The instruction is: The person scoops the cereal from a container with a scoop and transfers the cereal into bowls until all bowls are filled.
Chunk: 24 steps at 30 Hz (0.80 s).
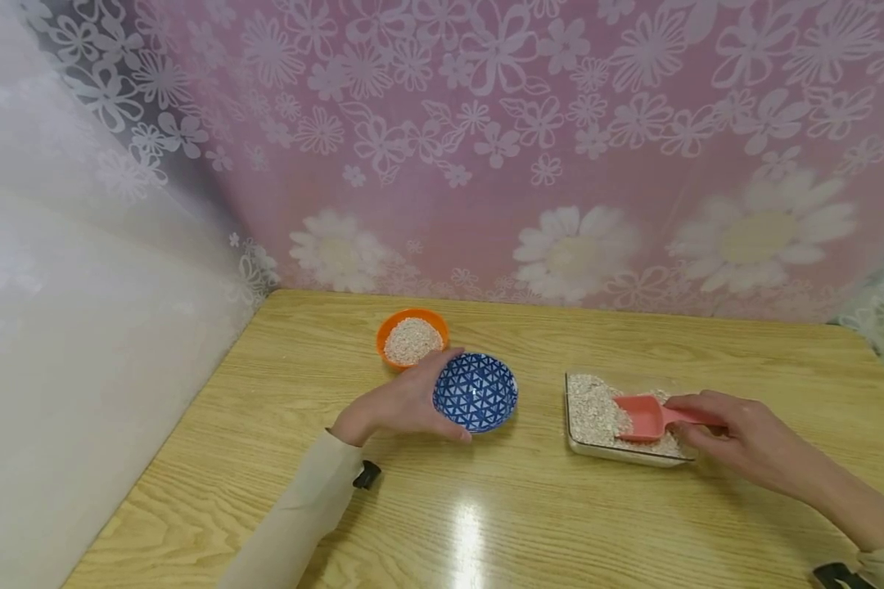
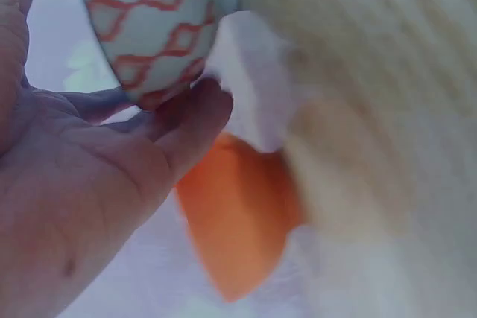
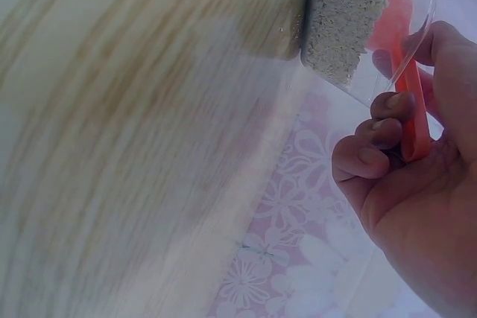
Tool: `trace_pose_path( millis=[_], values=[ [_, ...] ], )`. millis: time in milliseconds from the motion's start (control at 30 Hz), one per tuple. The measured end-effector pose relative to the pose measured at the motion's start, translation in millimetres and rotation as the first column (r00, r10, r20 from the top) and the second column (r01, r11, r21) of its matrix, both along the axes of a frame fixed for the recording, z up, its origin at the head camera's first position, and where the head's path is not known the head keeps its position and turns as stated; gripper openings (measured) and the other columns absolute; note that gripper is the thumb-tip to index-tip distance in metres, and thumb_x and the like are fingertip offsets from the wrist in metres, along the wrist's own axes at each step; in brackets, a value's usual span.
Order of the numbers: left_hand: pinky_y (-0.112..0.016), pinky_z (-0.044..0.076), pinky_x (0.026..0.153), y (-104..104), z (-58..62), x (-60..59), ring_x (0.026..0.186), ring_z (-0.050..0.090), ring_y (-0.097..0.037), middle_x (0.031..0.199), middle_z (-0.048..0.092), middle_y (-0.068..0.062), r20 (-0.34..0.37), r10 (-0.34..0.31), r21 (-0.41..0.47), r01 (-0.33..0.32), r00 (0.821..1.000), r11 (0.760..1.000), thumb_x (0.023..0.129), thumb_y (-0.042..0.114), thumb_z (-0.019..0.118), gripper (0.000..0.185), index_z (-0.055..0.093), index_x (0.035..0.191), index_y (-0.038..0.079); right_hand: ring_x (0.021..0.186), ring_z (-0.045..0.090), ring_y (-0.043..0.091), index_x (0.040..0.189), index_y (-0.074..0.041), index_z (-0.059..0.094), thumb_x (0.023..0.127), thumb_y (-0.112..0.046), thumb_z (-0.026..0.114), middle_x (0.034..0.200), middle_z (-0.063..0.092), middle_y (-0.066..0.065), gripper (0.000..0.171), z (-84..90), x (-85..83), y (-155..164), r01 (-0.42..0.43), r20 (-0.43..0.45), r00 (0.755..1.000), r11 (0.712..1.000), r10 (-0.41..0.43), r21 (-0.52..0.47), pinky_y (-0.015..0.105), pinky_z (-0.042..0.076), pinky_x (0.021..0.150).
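My left hand (image 1: 408,401) holds a small bowl (image 1: 477,393) from its left side, thumb at the near rim and fingers on the far side. Blue and white triangles cover the bowl's inside; in the left wrist view the bowl's outside (image 2: 153,27) is white with red lines. On the right, my right hand (image 1: 737,433) grips the handle of a pinkish-red scoop (image 1: 641,417). The scoop's head lies among oat flakes (image 1: 595,409) in a clear rectangular container (image 1: 626,455). From the right wrist view, fingers curl around the scoop's handle (image 3: 412,117).
Just behind the left hand stands an orange bowl (image 1: 385,353) with a heap of flakes (image 1: 412,340). Everything is on a wood-grain table (image 1: 530,507). A pink flowered curtain (image 1: 442,188) hangs at the back, and a whitish one (image 1: 96,327) on the left.
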<state>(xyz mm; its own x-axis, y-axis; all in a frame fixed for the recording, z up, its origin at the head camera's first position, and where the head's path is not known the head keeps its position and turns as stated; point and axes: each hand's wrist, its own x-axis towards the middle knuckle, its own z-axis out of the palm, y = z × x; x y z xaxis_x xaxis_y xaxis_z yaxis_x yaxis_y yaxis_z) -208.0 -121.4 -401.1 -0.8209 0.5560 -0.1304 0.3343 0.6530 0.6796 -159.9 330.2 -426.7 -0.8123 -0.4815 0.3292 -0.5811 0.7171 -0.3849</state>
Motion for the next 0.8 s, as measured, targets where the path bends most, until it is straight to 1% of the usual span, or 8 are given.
trace_pose_path(
  millis=[167,267,367,467,567,633,700,800],
  values=[
    [-0.054,0.045,0.113,12.1,15.0,8.0,0.144,0.041,-0.031,0.164,0.028,-0.009,-0.11,-0.002,-0.005,0.002,0.994,1.0,0.078,0.04,0.088,0.11,0.021,0.163,0.022,0.073,0.048,-0.01,0.12,-0.01,0.073,0.086,-0.006,0.08,0.096,0.07,-0.006,0.035,0.5,-1.7,2.7,-0.005,-0.001,1.0,1.0,0.005,-0.004,0.017,0.042,0.057],
    [-0.054,0.043,0.116,24.6,20.9,12.8,0.147,0.038,-0.03,0.164,0.028,-0.005,-0.182,0.021,0.055,-0.011,0.983,0.998,0.084,0.039,0.084,0.101,0.024,0.163,0.022,0.075,0.051,-0.011,0.119,-0.01,0.073,0.085,-0.006,0.081,0.095,0.07,-0.007,0.036,3.2,-1.8,4.9,-0.021,-0.022,1.0,1.0,0.021,0.011,0.016,0.044,0.059],
    [-0.053,0.041,0.117,42.2,23.0,18.2,0.147,0.04,-0.028,0.164,0.03,-0.004,-0.222,0.05,0.131,-0.021,0.974,0.991,0.087,0.038,0.081,0.095,0.026,0.163,0.023,0.074,0.049,-0.012,0.118,-0.01,0.073,0.082,-0.003,0.082,0.095,0.069,-0.01,0.037,8.3,-0.7,8.2,-0.028,-0.054,0.998,0.999,0.029,0.021,0.013,0.04,0.059],
    [-0.051,0.042,0.116,65.0,23.3,26.2,0.145,0.042,-0.026,0.161,0.034,-0.005,-0.222,0.076,0.185,-0.034,0.972,0.982,0.087,0.037,0.081,0.093,0.028,0.162,0.024,0.071,0.045,-0.011,0.116,-0.009,0.073,0.08,-0.003,0.083,0.095,0.071,-0.005,0.038,17.4,-1.5,13.4,-0.012,-0.066,0.998,0.998,0.016,0.058,0.015,0.037,0.057],
    [-0.048,0.043,0.116,89.4,22.1,35.8,0.144,0.043,-0.022,0.16,0.036,-0.003,-0.197,0.08,0.205,-0.039,0.977,0.978,0.086,0.038,0.081,0.095,0.025,0.163,0.026,0.07,0.047,-0.013,0.114,-0.007,0.074,0.078,-0.005,0.085,0.092,0.071,-0.003,0.037,28.3,-4.0,16.8,0.001,-0.063,0.998,0.994,0.006,0.111,0.018,0.042,0.055],
    [-0.045,0.043,0.116,105.3,20.3,41.9,0.145,0.043,-0.021,0.161,0.035,-0.002,-0.169,0.071,0.207,-0.035,0.983,0.978,0.086,0.039,0.082,0.098,0.023,0.163,0.028,0.068,0.046,-0.013,0.113,-0.008,0.074,0.079,-0.007,0.085,0.087,0.065,-0.01,0.036,36.0,-5.3,16.3,0.001,-0.051,0.999,0.988,0.007,0.154,0.02,0.043,0.055],
    [-0.042,0.043,0.116,120.6,17.8,46.9,0.145,0.042,-0.02,0.162,0.032,-0.001,-0.143,0.063,0.205,-0.033,0.988,0.978,0.086,0.04,0.082,0.1,0.021,0.164,0.028,0.065,0.04,-0.012,0.113,-0.009,0.075,0.08,-0.008,0.084,0.084,0.058,-0.017,0.034,42.9,-6.5,14.4,-0.003,-0.047,0.999,0.982,0.012,0.19,0.02,0.039,0.054],
    [-0.04,0.043,0.116,141.3,11.6,50.4,0.148,0.039,-0.02,0.164,0.027,-0.003,-0.119,0.076,0.194,-0.051,0.99,0.98,0.084,0.042,0.084,0.105,0.018,0.164,0.027,0.064,0.035,-0.012,0.111,-0.011,0.076,0.08,-0.009,0.084,0.082,0.053,-0.02,0.031,51.8,-8.5,11.0,-0.003,-0.046,0.999,0.97,0.015,0.242,0.019,0.036,0.054]
  ],
)
